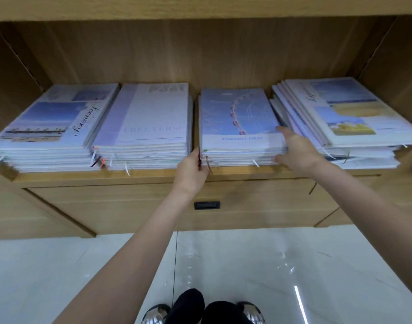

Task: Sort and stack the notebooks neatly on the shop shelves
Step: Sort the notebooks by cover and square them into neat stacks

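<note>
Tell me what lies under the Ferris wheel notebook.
Under the Ferris wheel notebook lie more stacked notebooks with ribbon markers, on the wooden shelf. Their covers are hidden.

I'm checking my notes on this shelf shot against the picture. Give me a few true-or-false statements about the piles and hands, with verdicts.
1. Four piles of notebooks lie on the shelf. True.
2. Both hands are at the Ferris wheel pile. True.
3. The left hand rests on the Freeverse pile. False: it touches the Ferris wheel pile's left front corner.
4. The rightmost pile is squared up. False: its notebooks are fanned out.
5. The right hand is at the pile's right edge. True.
</note>
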A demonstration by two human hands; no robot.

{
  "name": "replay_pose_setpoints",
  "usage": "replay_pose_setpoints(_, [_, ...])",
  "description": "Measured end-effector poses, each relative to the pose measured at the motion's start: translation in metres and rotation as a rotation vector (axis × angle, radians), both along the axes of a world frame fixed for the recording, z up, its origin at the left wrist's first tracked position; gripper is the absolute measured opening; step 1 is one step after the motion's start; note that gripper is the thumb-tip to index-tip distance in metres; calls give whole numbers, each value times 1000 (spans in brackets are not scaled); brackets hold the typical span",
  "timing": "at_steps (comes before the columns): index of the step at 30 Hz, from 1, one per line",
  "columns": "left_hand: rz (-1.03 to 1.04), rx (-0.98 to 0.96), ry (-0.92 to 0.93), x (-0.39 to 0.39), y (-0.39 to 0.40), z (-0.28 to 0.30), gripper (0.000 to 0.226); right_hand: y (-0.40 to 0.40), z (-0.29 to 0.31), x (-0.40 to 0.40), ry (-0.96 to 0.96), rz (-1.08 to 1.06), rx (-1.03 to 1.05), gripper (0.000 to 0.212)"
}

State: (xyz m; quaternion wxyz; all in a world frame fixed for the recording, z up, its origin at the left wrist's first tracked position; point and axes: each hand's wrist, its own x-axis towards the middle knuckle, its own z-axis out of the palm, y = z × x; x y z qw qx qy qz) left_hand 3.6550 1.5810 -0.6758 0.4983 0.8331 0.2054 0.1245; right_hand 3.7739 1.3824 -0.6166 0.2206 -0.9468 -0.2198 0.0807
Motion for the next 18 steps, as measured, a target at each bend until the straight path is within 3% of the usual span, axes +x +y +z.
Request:
replay_pose_setpoints(4, [84,52,-77,6,-3,-1,36,-2,-4,2,19,-91,101,56])
replay_pose_setpoints(10, [145,28,-153,6,-10,2,27,-3,-3,6,31,-63,98,38])
replay_pose_setpoints(15, [116,61,-123,6,-11,5,22,-1,-3,1,10,-78,114,46])
replay_pose_setpoints(18, [28,58,-15,4,-10,0,49,0,-8,-2,80,-75,96,59])
